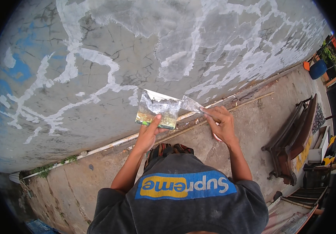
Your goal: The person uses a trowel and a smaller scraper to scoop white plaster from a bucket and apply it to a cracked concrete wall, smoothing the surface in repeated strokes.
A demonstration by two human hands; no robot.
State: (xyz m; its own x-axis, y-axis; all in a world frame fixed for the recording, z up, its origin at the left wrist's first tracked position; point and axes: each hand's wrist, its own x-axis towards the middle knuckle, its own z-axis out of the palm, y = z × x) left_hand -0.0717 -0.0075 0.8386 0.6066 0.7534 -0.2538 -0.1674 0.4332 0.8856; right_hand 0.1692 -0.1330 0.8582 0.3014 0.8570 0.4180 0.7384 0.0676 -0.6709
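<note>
My left hand (147,136) grips a flat rectangular board (167,117) from below, with the thumb on its face. White putty (158,96) is smeared over the board's upper part, and the lower part is stained yellow and green. In my right hand (223,124) is a putty knife (191,104), its pale, smeared blade pointing left at the board's right edge. Whether blade and board touch, I cannot tell. Beyond both hands stands a grey cracked wall (137,58), with white patching lines (98,57) running across it.
A pale pipe (111,145) runs along the foot of the wall, with a thin pole (253,100) on the concrete floor (250,134) beside it. To the right are a dark wooden bench (292,142) and a blue drum (318,69). Weeds (43,170) grow at the lower left.
</note>
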